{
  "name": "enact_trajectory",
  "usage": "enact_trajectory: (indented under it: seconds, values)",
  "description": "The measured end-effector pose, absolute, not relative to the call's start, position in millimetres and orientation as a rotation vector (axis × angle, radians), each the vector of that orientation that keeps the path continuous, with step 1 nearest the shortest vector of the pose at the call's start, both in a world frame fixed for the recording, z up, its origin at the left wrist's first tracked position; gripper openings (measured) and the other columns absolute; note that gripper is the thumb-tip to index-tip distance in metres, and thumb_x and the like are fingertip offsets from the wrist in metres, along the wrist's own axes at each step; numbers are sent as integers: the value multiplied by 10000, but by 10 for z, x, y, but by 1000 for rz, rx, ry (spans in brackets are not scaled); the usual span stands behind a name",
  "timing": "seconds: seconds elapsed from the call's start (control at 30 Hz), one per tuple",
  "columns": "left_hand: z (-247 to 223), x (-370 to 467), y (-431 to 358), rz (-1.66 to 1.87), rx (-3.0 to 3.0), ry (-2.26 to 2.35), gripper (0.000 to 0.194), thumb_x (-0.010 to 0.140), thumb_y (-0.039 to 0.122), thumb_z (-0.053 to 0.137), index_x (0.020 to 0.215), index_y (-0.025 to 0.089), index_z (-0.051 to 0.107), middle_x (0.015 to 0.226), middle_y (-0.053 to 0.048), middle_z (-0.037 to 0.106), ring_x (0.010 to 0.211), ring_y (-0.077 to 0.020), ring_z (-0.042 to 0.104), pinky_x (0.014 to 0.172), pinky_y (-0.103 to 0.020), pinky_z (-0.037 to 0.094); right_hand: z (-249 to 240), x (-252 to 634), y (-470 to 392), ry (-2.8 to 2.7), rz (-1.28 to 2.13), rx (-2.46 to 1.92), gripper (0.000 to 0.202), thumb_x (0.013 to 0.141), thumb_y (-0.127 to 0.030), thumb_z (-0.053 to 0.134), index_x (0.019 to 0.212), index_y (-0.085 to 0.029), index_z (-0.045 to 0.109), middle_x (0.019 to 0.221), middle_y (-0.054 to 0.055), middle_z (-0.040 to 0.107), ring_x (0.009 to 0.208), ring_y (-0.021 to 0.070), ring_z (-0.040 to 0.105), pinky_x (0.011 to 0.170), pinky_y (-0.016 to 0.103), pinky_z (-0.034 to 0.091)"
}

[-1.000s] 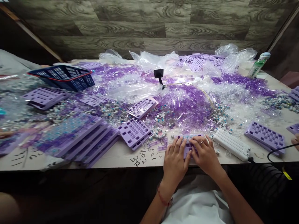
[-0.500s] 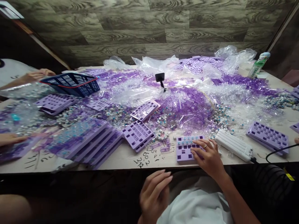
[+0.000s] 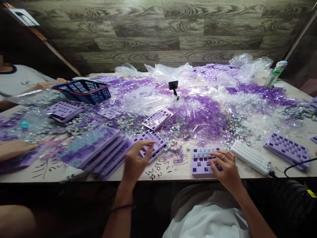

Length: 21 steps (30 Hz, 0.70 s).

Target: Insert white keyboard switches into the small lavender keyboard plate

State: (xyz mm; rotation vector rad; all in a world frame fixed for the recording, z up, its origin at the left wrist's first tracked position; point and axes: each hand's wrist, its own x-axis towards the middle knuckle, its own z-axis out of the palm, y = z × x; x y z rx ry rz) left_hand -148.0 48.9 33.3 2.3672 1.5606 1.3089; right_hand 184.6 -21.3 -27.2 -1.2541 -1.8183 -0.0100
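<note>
Lilac rectangular plastic frame point(image 3: 201, 169): small blue-white switches point(image 3: 201, 152) up top, lower slots bare. Right hand point(image 3: 226, 165) on it, grip unclear; left hand point(image 3: 137, 161) left of it, fingers parted.

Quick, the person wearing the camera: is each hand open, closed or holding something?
Left hand: open, loosely curled near a purple keyboard frame; nothing visible in it.
Right hand: open, laid on another keyboard frame.

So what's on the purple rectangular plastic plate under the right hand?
On the plate: small blue-and-white pieces along its far edge. The right hand hides part of its right side.
</note>
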Motion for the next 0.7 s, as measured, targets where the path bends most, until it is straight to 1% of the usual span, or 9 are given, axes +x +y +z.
enact_trajectory:
  seconds: [0.07,0.1,0.17,0.27,0.4,0.5,0.57,0.63,0.7]
  values:
    - [327,-1348,665,1080,2537,1443,225,968,394,606,1040,228,739,994,-62,728,953,-225,670,900,-419,572,-282,1842,-212,-1820,-20,-1250,126,991,-215,609,883,-259,655,1126,2,768,1110,241,653,1075,490,332]
    - [309,-1266,733,940,2621,1390,217,959,388,608,1046,248,748,1006,-66,733,1003,-245,660,931,-434,558,-284,1840,-211,-1821,-26,-1247,123,992,-214,608,888,-259,655,1128,4,767,1109,241,653,1073,489,336]
    - [251,-1113,828,817,2691,1335,224,953,378,611,1078,254,750,1031,-75,730,1057,-267,639,953,-454,543,-286,1838,-211,-1824,-36,-1238,115,993,-211,607,900,-258,657,1135,9,765,1112,242,651,1065,485,349]
    - [148,-982,895,750,2720,1356,241,964,356,594,1115,251,750,1074,-89,717,1104,-288,608,971,-476,526,-281,1842,-211,-1829,-48,-1236,113,992,-208,606,902,-256,654,1141,13,763,1120,242,648,1050,477,364]
    - [63,-935,951,704,2718,1426,251,964,331,592,1131,242,757,1132,-103,689,1101,-297,584,984,-482,510,-286,1860,-206,-1846,-66,-1240,119,991,-211,609,890,-258,650,1138,11,763,1116,238,651,1070,484,347]
    - [82,-908,986,645,2706,1457,223,940,331,631,1075,220,770,1104,-100,686,1087,-294,576,979,-464,504,-295,1868,-209,-1862,-79,-1231,106,984,-218,620,894,-261,655,1136,7,765,1105,234,658,1078,484,342]
    - [132,-888,988,572,2681,1465,203,934,339,642,1033,223,777,1044,-85,689,1040,-278,582,945,-442,510,-293,1862,-221,-1848,-65,-1249,109,983,-216,622,890,-260,656,1143,9,765,1111,234,660,1086,489,343]
    - [193,-863,970,499,2645,1439,195,929,352,653,1037,245,775,992,-67,687,995,-260,596,904,-417,519,-285,1851,-235,-1827,-48,-1272,118,984,-211,619,882,-258,655,1149,13,765,1123,238,660,1094,497,344]
    - [241,-823,941,530,2559,1428,199,914,363,682,1059,257,768,999,-62,688,987,-247,614,881,-394,533,-277,1843,-244,-1824,-43,-1271,120,984,-209,620,880,-256,654,1150,15,765,1124,241,661,1095,501,348]
